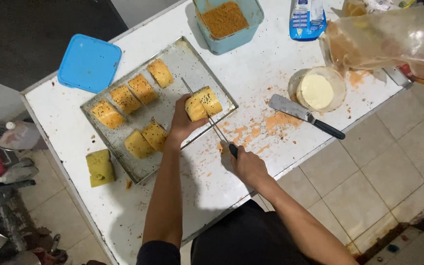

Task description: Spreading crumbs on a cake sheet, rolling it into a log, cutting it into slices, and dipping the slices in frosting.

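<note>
Left hand (180, 122): closed around a yellow seeded roll (203, 103), which is held over the near edge of the metal tray (172, 59).
Right hand (245, 164): gripped shut on a long thin knife (211, 118), its blade laid against the roll.
Tray: six more rolls are carried.
Desk (251, 73): a spatula (304, 116) and a blue lid (89, 63) are seen.
</note>
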